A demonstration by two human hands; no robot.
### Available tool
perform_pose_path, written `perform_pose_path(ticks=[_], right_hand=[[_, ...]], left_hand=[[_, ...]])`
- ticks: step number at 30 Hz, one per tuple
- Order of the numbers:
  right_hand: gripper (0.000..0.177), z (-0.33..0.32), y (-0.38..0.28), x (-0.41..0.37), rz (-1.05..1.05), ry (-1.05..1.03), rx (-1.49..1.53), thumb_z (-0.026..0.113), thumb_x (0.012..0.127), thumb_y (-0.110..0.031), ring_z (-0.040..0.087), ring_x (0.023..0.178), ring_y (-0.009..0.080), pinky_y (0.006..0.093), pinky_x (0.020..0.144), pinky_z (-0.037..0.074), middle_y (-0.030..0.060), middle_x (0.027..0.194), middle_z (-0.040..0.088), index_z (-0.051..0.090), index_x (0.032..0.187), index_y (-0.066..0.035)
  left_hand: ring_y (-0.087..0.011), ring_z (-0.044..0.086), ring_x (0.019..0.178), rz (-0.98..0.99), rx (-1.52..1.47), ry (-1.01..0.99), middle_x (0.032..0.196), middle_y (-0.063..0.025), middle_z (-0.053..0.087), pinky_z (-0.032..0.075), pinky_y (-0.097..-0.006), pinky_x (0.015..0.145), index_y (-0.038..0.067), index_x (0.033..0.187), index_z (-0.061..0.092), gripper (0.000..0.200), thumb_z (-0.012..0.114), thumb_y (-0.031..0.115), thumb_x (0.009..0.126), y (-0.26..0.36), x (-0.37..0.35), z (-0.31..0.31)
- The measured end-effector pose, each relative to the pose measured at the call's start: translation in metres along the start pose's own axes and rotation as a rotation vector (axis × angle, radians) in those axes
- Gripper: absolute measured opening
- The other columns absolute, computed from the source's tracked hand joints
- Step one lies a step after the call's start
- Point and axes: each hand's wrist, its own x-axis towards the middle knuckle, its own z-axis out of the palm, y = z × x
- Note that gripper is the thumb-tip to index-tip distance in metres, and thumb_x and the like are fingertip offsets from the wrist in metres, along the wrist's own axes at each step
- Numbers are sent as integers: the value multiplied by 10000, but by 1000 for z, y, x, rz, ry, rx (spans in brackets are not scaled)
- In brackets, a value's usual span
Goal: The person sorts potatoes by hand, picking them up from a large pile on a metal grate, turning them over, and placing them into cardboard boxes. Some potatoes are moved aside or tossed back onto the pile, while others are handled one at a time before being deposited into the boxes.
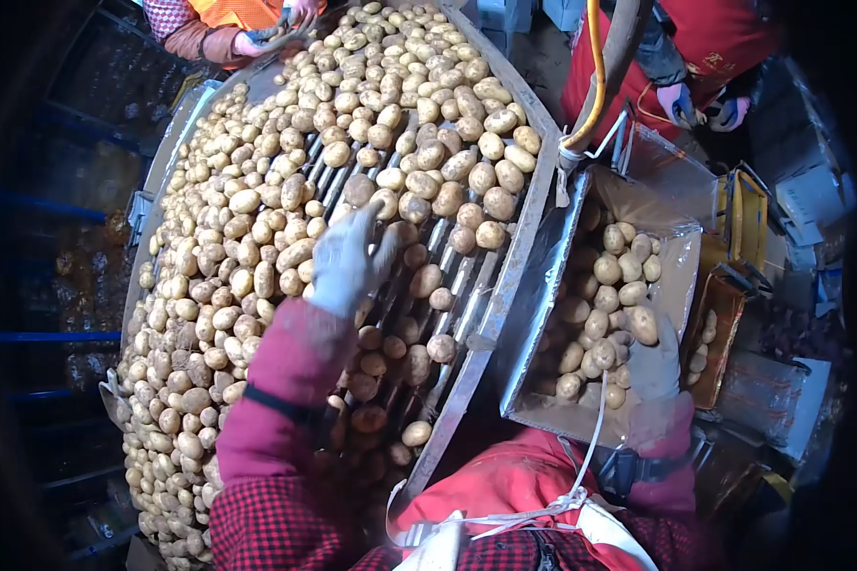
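Note:
My left hand [346, 264], in a pale grey glove, reaches over the slatted sorting table [490, 314] with its thumb and fingers apart. Its fingertips are at the edge of the loose potatoes [419, 181], and nothing shows in its grasp. Inside the cardboard box [676, 276] to the right is my right hand [653, 366], also gloved and slightly blurred. Its fingers are around a large potato [643, 324], above the other potatoes [605, 300] in the lined box. Part of that grip is hidden.
A metal rail [514, 266] runs between table and box. A pole with a yellow cable [597, 76] rises at the box's far corner. One co-worker's gloved hands [276, 36] are at the far table end; another's [700, 109] are beyond the box. Yellow crates [745, 219] stand right.

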Motion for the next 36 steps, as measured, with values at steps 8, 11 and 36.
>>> perform_pose_path(ticks=[8, 11, 36], right_hand=[[521, -45, -47, -39, -10, 459, 188, 497, 1074, -491, 625, 881, 97, 226, 739, 493, 30, 1192, 684, 536, 1507, -203], [436, -90, -38, -48, -113, 531, 217, 512, 1097, -359, 671, 888, 102, 206, 694, 572, 47, 1219, 697, 566, 1471, -141], [511, -193, -34, -47, -143, 1127, 160, 629, 1031, -414, 608, 1219, 268, 409, 1015, 528, 160, 1336, 617, 562, 1414, -82]], left_hand=[[-434, 709, 994, -163, 266, -339, 1064, -229, 742, 544, -549, 862, 141, 1266, 611, 479, 686, 432, 894, -48, 65, 46], [-442, 702, 1040, -167, 267, -297, 1103, -234, 740, 546, -538, 905, 155, 1358, 598, 557, 712, 421, 882, -50, 58, 45], [-392, 592, 1227, 711, -161, -286, 1309, -174, 628, 424, -541, 1069, 99, 1370, 629, 630, 790, 247, 780, 185, -73, 36]])
